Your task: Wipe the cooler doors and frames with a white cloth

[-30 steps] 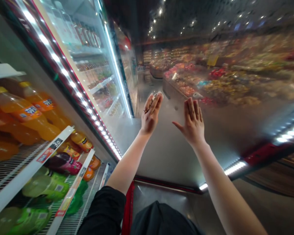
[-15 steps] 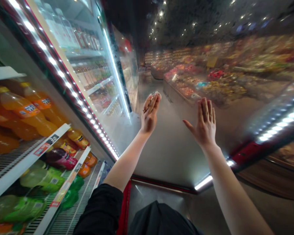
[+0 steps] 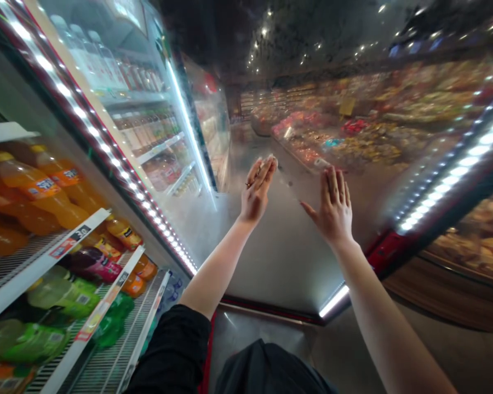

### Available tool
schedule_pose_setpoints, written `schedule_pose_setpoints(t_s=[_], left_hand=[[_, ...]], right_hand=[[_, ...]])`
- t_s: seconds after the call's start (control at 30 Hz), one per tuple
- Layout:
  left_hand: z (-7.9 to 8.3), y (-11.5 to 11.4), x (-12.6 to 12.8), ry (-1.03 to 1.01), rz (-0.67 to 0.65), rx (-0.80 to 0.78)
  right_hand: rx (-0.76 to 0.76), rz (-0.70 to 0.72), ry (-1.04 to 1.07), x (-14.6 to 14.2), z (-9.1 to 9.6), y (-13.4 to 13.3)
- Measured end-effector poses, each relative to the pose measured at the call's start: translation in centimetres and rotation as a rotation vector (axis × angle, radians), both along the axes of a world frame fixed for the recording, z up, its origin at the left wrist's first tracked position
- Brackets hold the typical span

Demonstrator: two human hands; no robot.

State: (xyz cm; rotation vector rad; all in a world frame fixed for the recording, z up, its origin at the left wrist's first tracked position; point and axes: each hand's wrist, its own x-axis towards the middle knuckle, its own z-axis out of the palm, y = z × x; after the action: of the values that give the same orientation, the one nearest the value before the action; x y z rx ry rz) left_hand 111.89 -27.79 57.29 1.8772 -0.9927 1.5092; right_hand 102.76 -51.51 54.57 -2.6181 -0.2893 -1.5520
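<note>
Both my hands rest against a fogged glass cooler door (image 3: 279,262) with a red frame. My left hand (image 3: 257,191) is seen edge-on, its fingers stretched out together, a ring on one finger. A small pale thing shows at its fingertips, but I cannot make it out. To its right, my right hand (image 3: 332,210) lies flat on the glass, fingers straight and thumb apart. Neither hand grips anything.
On the left, open cooler shelves hold orange drink bottles (image 3: 33,189) and green bottles (image 3: 61,298) behind price strips. A lit door edge (image 3: 443,180) runs up at the right. More glass-door coolers (image 3: 148,126) and blurred product displays (image 3: 353,131) line the aisle.
The door's lit right edge has swung higher in the view. My right hand has shifted slightly left on the glass. My left hand has stayed almost where it was.
</note>
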Motion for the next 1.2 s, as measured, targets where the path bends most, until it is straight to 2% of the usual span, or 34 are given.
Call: schedule_pose_setpoints(t_s=[0.07,0.13,0.2,0.27,0.37,0.43,0.53,0.63,0.77,0.87,0.97,1.07,1.13,1.2], left_hand=[[1.2,0.1,0.5,0.035,-0.006,0.002],[1.5,0.4,0.8,0.076,0.017,-0.059],[0.6,0.3,0.7,0.124,0.050,-0.145],[-1.0,-0.4,0.4,0.177,0.077,-0.204],[-2.5,-2.2,-0.3,0.199,0.080,-0.185],[-2.0,-3.2,-0.4,0.166,0.061,-0.110],[0.1,-3.6,0.0,0.104,0.028,-0.027],[0.8,-3.6,0.3,0.070,0.032,-0.096],[-2.0,-5.1,-0.9,0.109,0.084,-0.230],[-3.4,-7.3,-1.9,0.152,0.063,-0.148],[-2.1,-8.7,-1.8,0.100,0.024,-0.013],[-0.5,-9.0,-1.4,0.067,0.034,-0.023],[-0.7,-9.2,-1.5,0.082,0.046,-0.103],[-1.9,-9.9,-2.0,0.106,0.053,-0.181]], right_hand=[[-0.014,0.018,-0.008,-0.2,0.2,0.0],[-0.015,0.034,-0.020,-0.6,0.5,-0.4],[-0.006,0.040,-0.029,-1.1,0.7,-1.1],[0.002,0.040,-0.022,-1.6,0.8,-2.2],[0.006,0.069,-0.006,-2.1,1.0,-4.0],[0.006,0.106,0.008,-2.2,1.1,-5.0],[0.002,0.126,0.040,-2.2,1.5,-6.1],[-0.010,0.138,0.030,-2.4,1.8,-7.2],[-0.007,0.150,-0.003,-3.1,1.9,-8.8],[-0.003,0.129,0.026,-3.8,2.0,-9.9],[-0.032,0.115,0.042,-4.5,2.1,-10.7],[-0.039,0.110,0.047,-5.1,2.4,-11.5],[-0.031,0.113,0.047,-5.4,2.5,-12.2],[-0.027,0.125,0.035,-5.6,2.4,-13.1]])
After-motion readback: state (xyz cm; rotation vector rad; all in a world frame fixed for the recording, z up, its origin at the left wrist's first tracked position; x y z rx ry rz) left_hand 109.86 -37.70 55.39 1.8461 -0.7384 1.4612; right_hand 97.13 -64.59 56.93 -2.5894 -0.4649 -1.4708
